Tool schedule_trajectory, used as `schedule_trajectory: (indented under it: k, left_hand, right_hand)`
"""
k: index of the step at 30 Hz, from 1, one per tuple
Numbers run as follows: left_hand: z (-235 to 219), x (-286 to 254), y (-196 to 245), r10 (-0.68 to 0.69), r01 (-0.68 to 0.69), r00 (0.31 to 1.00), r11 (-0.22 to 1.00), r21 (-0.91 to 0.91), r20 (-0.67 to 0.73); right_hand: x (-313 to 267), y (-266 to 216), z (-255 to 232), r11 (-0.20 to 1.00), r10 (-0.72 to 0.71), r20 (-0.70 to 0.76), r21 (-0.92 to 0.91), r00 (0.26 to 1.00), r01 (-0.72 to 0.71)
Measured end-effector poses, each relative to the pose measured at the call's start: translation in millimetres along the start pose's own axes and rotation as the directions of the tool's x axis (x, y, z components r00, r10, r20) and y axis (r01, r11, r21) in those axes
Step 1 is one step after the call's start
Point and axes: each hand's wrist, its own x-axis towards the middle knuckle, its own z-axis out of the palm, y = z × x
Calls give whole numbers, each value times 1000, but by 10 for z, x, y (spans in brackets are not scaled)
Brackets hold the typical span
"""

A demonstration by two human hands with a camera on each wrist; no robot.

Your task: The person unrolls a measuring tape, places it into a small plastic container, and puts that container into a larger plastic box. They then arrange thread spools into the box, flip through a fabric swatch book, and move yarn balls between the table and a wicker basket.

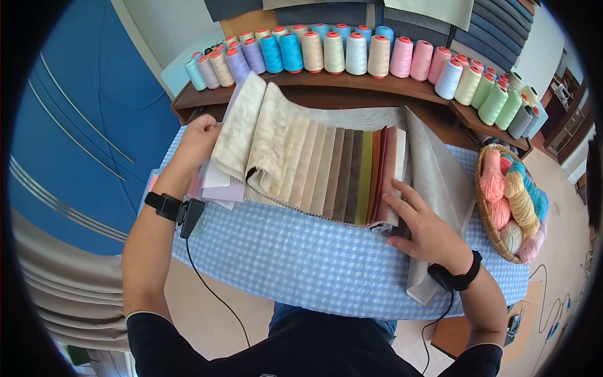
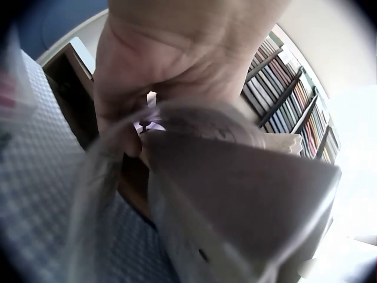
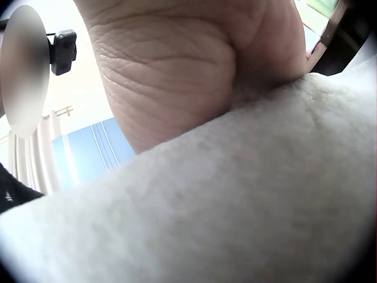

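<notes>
A fabric swatch book lies fanned across the table, its strips running from cream through brown and olive to rust and pink. At its left end my left hand has curled fingers and grips the edge by the raised cream swatches. In the left wrist view, pale sheets hang under that hand, and its fingertips are partly hidden. My right hand rests with spread fingers at the pink end of the book, over a loose grey fabric. Pale plush fabric fills the right wrist view below the palm.
Blue gingham cloth covers the table. A wicker basket of yarn skeins stands at the right edge. Behind, a curved brown shelf carries rows of thread cones. Lilac and white sheets lie beneath the book's left end.
</notes>
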Motion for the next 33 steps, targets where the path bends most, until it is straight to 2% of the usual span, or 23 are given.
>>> schedule_trajectory:
  k: [2, 4, 6, 7, 9, 11, 13, 15, 16, 17, 18, 19, 20, 21, 22, 24, 25, 27, 29, 30, 31, 32, 33]
  left_hand:
    - [-84, 102, 157, -18, 25, 999, 985, -173, 46]
    - [-11, -2, 638, -8, 17, 999, 964, -266, 33]
    - [-59, 49, 902, 50, -27, 997, 927, -373, 54]
    - [-82, 74, 1077, 107, -63, 990, 918, -391, 92]
    - [-103, 56, 1421, 181, -161, 983, 904, -395, 14]
    - [-212, 94, 1778, 213, -189, 977, 920, -344, 31]
    - [-360, 116, 2104, 213, -178, 975, 925, -334, 71]
    - [-580, 219, 2344, 184, 44, 906, 855, -516, 382]
    - [-714, 245, 2432, 236, -150, 952, 915, -375, 195]
    - [-814, 260, 2485, 317, -310, 949, 932, -188, 7]
    - [-849, 132, 2456, 597, -590, 802, 795, -143, 9]
    - [-1110, 171, 2440, 732, -752, 659, 651, 104, 172]
    - [-1490, 326, 2614, 706, -755, 640, 651, 79, 304]
    - [-1627, 355, 2853, 667, -756, 608, 653, 55, 430]
    - [-1684, 331, 2871, 667, -758, 606, 650, 59, 433]
    - [-1841, 264, 2936, 676, -752, 612, 658, 38, 410]
    - [-1926, 198, 2968, 681, -750, 616, 661, 30, 396]
    - [-2085, 56, 3052, 687, -743, 630, 669, 24, 361]
    - [-2268, -126, 3087, 688, -731, 652, 682, 24, 320]
    - [-2349, -212, 3090, 684, -723, 664, 691, 24, 301]
    - [-2406, -282, 3101, 682, -716, 673, 698, 20, 287]
    - [-2446, -338, 3133, 683, -712, 678, 702, 13, 272]
    - [-2478, -390, 3164, 686, -711, 681, 704, 3, 256]
  right_hand:
    - [-35, 11, -3, 1000, 28, -5, 1, 1000, -28]
    - [-89, -6, -20, 998, 64, -16, -2, 998, -64]
    - [-185, -58, -55, 977, 84, -59, -191, 995, -94]
    - [-236, -93, -77, 975, 98, -70, -194, 993, -110]
    - [-370, -158, -118, 897, 201, -166, -364, 965, -250]
    - [-520, -144, -137, 883, 233, -263, -347, 936, -317]
    - [-619, -160, -206, 829, 554, -64, -45, 830, -557]
    - [-748, 37, -152, 861, 507, -87, 11, 858, -508]
    - [-764, 117, -173, 875, 484, -112, 76, 868, -479]
    - [-773, 170, -224, 886, 459, -136, 138, 878, -442]
    - [-770, 208, -303, 915, 402, -262, 72, 877, -398]
    - [-739, 197, -418, 914, 404, -266, 76, 875, -399]
    - [-697, 153, -571, 924, 382, -325, 101, 865, -370]
    - [-635, 142, -696, 933, 359, -382, 123, 852, -338]
    - [-531, 199, -786, 933, 358, -385, 128, 851, -335]
    - [-288, 341, -878, 937, 285, -430, -62, 857, -343]
    - [-181, 371, -848, 941, 276, -431, -61, 859, -333]
    - [85, 406, -719, 848, 71, -557, -403, 827, -344]
    - [301, 319, -471, 970, -46, -559, -222, 828, -96]
    - [365, 137, -327, 993, 115, -433, 45, 894, -105]
    - [386, -65, -189, 945, 137, -215, 321, 967, -63]
    - [382, -272, -64, 819, 92, 8, 568, 996, -80]
    - [355, -480, 66, 766, -53, 91, 643, 994, -18]
